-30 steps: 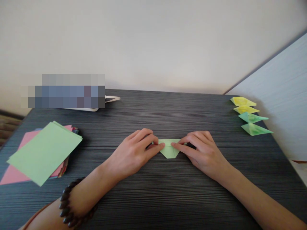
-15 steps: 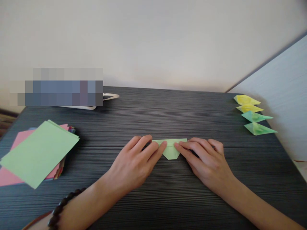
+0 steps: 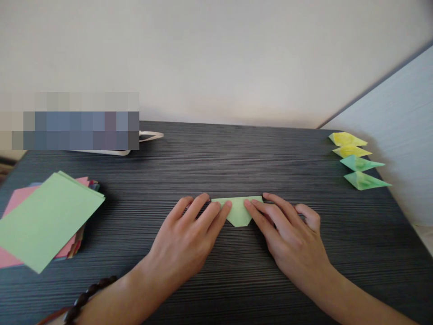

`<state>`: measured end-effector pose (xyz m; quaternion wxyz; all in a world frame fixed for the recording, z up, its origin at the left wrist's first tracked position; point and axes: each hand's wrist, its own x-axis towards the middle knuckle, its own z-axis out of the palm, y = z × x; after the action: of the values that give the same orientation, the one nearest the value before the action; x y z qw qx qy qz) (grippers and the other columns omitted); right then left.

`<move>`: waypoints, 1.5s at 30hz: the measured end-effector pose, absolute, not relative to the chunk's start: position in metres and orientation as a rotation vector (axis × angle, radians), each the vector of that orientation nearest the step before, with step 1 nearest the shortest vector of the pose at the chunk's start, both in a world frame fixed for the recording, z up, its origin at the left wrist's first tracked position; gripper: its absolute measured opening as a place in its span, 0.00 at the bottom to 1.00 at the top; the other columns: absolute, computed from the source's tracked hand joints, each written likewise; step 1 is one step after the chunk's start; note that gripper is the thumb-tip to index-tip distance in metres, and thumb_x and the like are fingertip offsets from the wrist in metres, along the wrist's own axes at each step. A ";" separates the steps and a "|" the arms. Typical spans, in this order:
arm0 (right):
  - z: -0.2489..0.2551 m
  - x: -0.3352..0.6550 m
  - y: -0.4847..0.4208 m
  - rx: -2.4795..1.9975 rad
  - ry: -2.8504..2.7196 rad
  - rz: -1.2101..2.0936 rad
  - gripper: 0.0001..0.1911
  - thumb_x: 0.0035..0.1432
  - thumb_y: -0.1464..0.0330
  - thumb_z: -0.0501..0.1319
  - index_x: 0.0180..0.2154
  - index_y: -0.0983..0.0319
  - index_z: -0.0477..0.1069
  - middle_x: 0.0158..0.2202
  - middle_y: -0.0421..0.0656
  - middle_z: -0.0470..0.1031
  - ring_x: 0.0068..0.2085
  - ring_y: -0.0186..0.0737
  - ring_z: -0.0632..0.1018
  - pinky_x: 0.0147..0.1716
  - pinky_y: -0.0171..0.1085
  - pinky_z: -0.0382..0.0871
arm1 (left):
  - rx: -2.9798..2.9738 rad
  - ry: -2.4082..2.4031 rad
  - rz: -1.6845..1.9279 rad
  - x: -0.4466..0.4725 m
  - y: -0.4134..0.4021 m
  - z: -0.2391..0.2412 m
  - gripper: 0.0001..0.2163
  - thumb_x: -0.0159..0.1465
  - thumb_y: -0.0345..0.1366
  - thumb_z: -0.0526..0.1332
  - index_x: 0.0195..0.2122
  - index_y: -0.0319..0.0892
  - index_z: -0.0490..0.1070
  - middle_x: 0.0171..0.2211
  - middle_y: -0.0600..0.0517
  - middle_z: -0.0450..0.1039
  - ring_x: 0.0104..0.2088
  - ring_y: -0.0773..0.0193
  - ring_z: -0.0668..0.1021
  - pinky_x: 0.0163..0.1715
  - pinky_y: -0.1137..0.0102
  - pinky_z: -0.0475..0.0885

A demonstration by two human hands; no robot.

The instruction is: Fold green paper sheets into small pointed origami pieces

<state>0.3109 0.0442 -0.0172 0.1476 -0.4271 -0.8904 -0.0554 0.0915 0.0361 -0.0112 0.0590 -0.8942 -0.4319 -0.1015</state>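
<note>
Paper [image 3: 239, 217], pale green and folded, is pressed on the dark desk [image 3: 216, 289], between the left hand [image 3: 187, 241] and the right hand [image 3: 294, 237]. Each thumb is laid on it beside the forefinger; whether it is pinched cannot be told. By unequal pressure, the crease could be made crooked. Its sides are partly covered; the beaded bracelet [image 3: 81, 299] is cut off below.
</note>
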 end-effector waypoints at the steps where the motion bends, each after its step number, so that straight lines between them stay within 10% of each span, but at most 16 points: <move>1: -0.018 0.312 0.044 -1.232 -2.546 -0.157 0.18 0.65 0.75 0.48 0.51 0.62 0.70 0.45 0.42 0.78 0.51 0.47 0.72 0.43 0.46 0.53 | -2.700 -1.314 -0.319 0.091 0.035 -0.012 0.17 0.65 0.28 0.50 0.54 0.37 0.67 0.41 0.48 0.73 0.44 0.52 0.73 0.39 0.59 0.69; 29: -0.024 0.317 0.046 -1.202 -2.492 -0.141 0.18 0.63 0.80 0.49 0.48 0.63 0.71 0.45 0.45 0.77 0.52 0.47 0.74 0.48 0.45 0.57 | -2.564 -1.447 -0.333 0.102 0.022 -0.014 0.17 0.63 0.26 0.53 0.53 0.31 0.67 0.40 0.45 0.74 0.46 0.50 0.73 0.41 0.59 0.70; 45: -0.028 0.317 0.071 -1.296 -2.287 0.392 0.06 0.59 0.66 0.59 0.38 0.56 0.74 0.44 0.43 0.71 0.46 0.43 0.71 0.46 0.45 0.64 | -2.748 -2.011 -0.487 0.104 0.060 -0.009 0.07 0.64 0.39 0.58 0.40 0.43 0.69 0.42 0.49 0.67 0.44 0.55 0.67 0.44 0.57 0.66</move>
<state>0.3174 0.0709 -0.0276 0.2397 -0.4734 -0.8355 0.1431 0.1038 0.0603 -0.0089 -0.1487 -0.7899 -0.5782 -0.1401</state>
